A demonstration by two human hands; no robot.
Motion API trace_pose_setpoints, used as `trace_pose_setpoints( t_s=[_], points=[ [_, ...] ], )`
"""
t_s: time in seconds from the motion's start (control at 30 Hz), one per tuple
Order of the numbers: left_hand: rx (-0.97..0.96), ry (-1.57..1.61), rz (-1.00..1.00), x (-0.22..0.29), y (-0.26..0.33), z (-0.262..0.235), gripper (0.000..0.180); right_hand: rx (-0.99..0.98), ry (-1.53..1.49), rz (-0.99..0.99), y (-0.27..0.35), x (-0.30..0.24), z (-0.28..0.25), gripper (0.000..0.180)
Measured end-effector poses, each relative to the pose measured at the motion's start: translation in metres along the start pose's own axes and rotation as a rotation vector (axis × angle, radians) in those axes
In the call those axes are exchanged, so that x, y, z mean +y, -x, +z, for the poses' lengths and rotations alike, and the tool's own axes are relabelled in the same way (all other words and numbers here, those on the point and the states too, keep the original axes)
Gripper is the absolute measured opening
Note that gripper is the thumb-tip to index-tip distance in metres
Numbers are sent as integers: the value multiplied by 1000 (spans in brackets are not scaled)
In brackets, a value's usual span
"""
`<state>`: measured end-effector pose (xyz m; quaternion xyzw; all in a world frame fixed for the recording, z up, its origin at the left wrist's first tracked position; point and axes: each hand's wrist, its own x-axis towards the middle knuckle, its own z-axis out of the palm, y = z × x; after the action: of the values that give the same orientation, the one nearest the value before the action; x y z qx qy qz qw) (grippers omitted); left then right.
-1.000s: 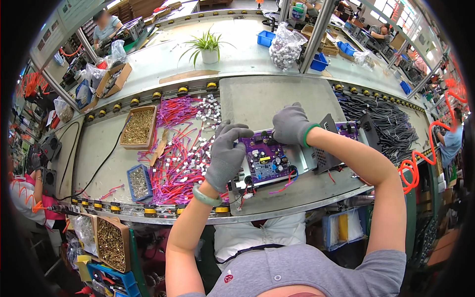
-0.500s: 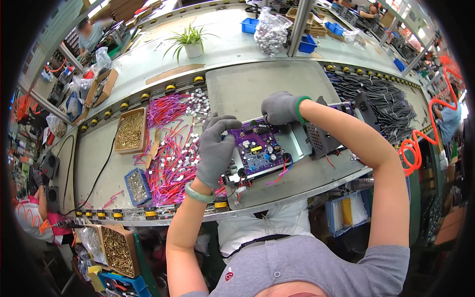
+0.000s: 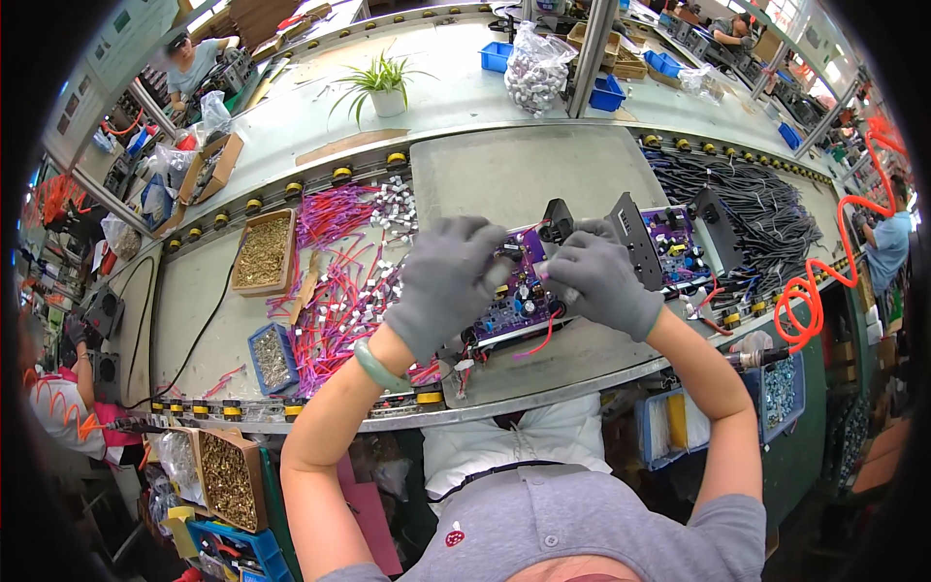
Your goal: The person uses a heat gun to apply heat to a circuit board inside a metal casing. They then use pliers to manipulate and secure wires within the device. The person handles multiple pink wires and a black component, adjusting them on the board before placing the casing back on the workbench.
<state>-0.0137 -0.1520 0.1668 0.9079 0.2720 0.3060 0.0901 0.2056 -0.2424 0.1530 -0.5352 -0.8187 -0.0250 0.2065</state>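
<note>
Both gloved hands sit on one purple circuit board (image 3: 519, 296) lying near the desk (image 3: 504, 175) front edge, long axis left-right, left hand (image 3: 448, 281) spread open over its left end, right hand (image 3: 603, 281) curled, pinching a small part at its right end; second board (image 3: 679, 242) just right.

Grey knit gloves are seen on the left hand (image 3: 448, 283) and right hand (image 3: 603, 281) — a pale green bangle (image 3: 376, 366) at the left wrist. A purple circuit board (image 3: 519, 296) is shown, pink-and-white wire bundles (image 3: 339, 291) beside it — black cables (image 3: 766, 209) and a coiled orange hose (image 3: 810, 291) are spotted right.
</note>
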Motion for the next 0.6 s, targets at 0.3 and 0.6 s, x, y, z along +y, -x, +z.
trace_pose_setpoints(
  t_s=[0.3,0.6],
  points=[
    [-211,-351,361,26,-18,9,13,177,-56,112,2,-7,17,12],
    [-552,606,-409,22,-22,30,21,477,-383,242,9,-13,33,7]
  ],
)
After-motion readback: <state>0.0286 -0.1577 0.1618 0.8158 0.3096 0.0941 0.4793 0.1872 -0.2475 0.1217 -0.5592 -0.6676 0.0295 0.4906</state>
